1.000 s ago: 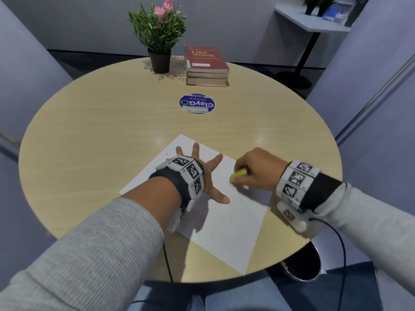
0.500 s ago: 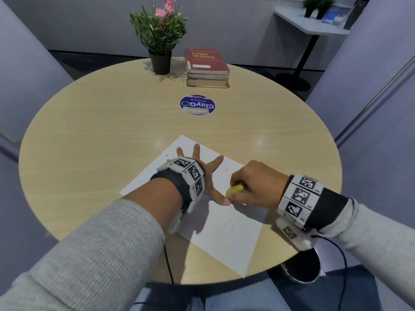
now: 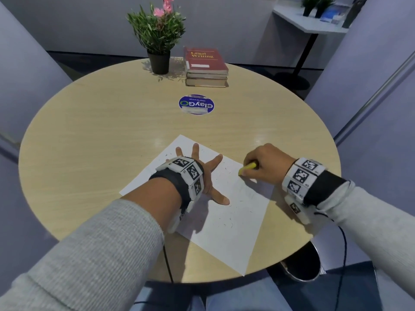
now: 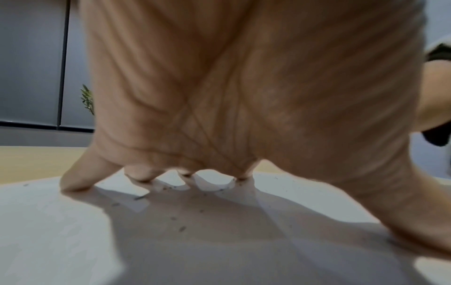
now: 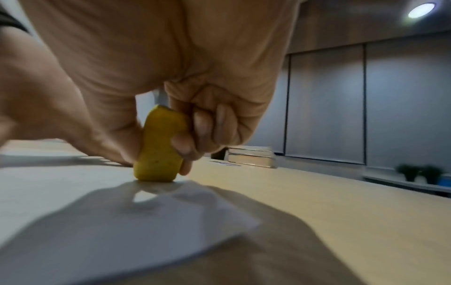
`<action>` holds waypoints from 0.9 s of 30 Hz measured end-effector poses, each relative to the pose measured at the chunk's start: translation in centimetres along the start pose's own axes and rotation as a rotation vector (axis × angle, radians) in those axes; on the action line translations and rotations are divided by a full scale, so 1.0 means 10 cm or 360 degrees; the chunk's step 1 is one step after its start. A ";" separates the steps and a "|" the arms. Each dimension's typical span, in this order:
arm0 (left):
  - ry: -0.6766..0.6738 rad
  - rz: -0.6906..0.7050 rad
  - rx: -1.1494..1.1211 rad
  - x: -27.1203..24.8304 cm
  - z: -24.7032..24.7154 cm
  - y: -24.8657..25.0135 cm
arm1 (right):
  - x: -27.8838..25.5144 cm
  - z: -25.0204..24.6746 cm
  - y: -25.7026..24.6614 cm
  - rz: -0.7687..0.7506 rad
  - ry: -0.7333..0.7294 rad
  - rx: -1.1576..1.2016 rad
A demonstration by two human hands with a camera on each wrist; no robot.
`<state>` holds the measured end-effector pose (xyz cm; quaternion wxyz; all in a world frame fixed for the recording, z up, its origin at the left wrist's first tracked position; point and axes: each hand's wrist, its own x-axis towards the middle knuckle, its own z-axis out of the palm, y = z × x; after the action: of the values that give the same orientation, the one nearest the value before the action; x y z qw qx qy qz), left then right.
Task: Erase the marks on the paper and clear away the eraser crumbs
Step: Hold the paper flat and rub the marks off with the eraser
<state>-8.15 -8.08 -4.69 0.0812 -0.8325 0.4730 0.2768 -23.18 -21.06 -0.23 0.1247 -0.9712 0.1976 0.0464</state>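
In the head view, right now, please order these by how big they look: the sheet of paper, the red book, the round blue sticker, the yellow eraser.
1. Sheet of paper, clearly the largest.
2. Red book.
3. Round blue sticker, a little smaller than the book; both lie farther from the camera, so this is only how they look.
4. Yellow eraser, mostly hidden in the right hand.

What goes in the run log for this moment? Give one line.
left hand: fingers spread, pressing paper flat | right hand: grips yellow eraser, tip on paper near far right edge | crumbs: scattered, not cleared

A round pale wooden table is flanked by grey partition walls (a white side shelf beyond).
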 end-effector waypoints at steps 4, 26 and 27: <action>-0.0001 -0.0019 0.0014 -0.02 -0.02 0.00 | -0.25 0.22 -0.28 -0.0187 -0.0125 0.0058; -0.0021 0.0009 0.0177 0.02 -0.03 0.25 | 0.18 0.02 -0.04 0.0136 -0.0037 0.0006; -0.0023 0.0009 0.0178 0.05 -0.03 0.24 | 0.16 0.04 -0.08 0.0101 -0.0057 0.0004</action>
<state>-9.86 -9.85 -4.42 0.1302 -0.8234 0.4894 0.2561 -21.41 -20.79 -0.62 0.1278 -0.9633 0.2263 0.0676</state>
